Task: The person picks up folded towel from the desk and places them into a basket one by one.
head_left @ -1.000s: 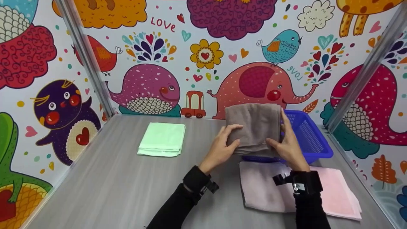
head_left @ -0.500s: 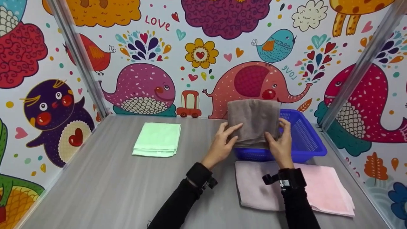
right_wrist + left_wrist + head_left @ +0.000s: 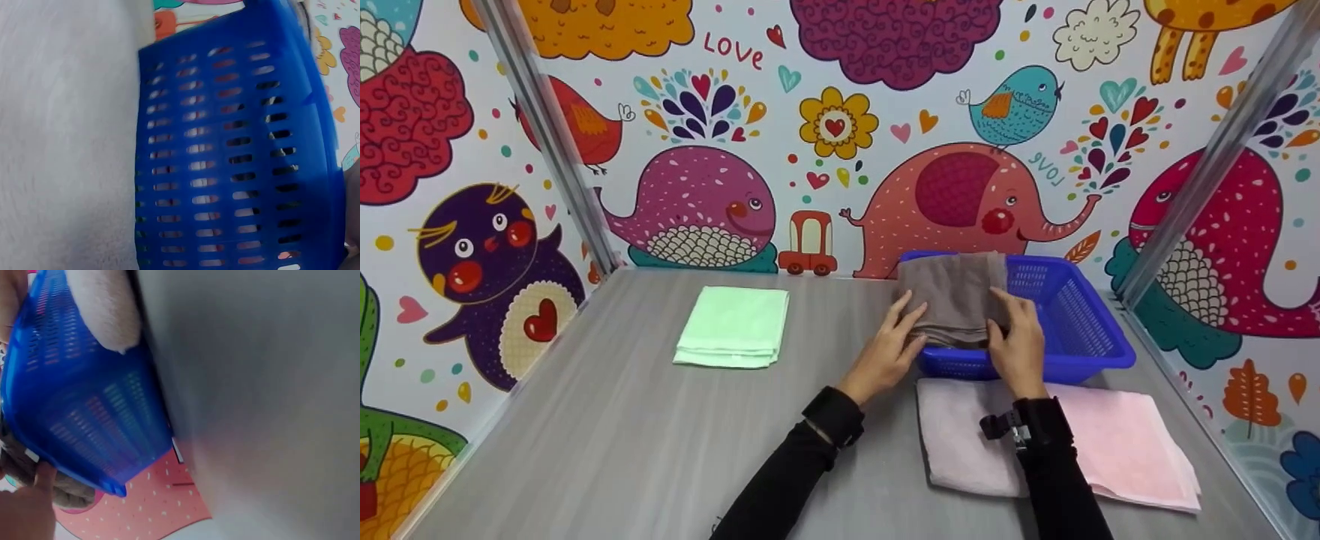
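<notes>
A folded brown towel sits at the left part of the blue plastic basket, above or just inside its rim; how deep it lies cannot be seen. My left hand grips the towel's left lower edge. At its right edge my right hand holds it, thumb in front and fingers along the side. In the left wrist view, a bit of brown towel shows beyond the basket rim beside the left hand. The basket's slotted wall fills much of the right wrist view.
A folded pink towel, greyer on its left part, lies in front of the basket under my right forearm. Further left lies a folded mint-green towel on the grey table. Cartoon-printed walls enclose the table.
Both hands have lowered the brown towel from above toward the basket's left part. The basket shows more now. The green and pink towels stay where they were; the head view has shifted slightly.
</notes>
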`<action>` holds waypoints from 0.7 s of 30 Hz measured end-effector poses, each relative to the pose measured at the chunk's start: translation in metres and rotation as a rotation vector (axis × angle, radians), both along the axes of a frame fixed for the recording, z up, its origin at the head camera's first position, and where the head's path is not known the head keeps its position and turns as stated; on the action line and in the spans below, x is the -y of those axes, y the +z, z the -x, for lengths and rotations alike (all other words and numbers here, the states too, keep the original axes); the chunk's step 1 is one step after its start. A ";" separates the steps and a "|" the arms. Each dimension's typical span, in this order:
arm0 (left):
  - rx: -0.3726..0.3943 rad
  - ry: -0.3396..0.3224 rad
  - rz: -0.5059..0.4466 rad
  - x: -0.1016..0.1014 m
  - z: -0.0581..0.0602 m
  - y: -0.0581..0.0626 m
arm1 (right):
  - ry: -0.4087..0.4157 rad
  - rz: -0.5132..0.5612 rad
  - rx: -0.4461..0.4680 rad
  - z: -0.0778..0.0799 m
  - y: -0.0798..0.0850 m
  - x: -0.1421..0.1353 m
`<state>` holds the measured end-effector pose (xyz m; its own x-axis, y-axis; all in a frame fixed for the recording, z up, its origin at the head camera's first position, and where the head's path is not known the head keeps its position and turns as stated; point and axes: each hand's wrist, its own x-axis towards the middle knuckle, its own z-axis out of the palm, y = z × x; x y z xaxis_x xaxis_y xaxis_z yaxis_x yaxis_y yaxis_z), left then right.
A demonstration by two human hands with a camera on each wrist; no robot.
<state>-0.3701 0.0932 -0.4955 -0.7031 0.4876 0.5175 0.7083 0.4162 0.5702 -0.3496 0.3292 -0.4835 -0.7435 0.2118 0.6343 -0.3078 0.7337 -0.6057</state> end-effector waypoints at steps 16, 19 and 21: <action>-0.148 0.120 0.335 -0.012 -0.003 -0.003 | -0.163 -0.231 0.250 -0.003 0.005 -0.015; -0.186 0.159 0.346 -0.015 -0.002 -0.004 | -0.147 -0.304 0.318 -0.003 0.005 -0.014; -0.217 0.183 0.354 -0.016 -0.001 -0.003 | -0.140 -0.344 0.352 -0.004 0.005 -0.013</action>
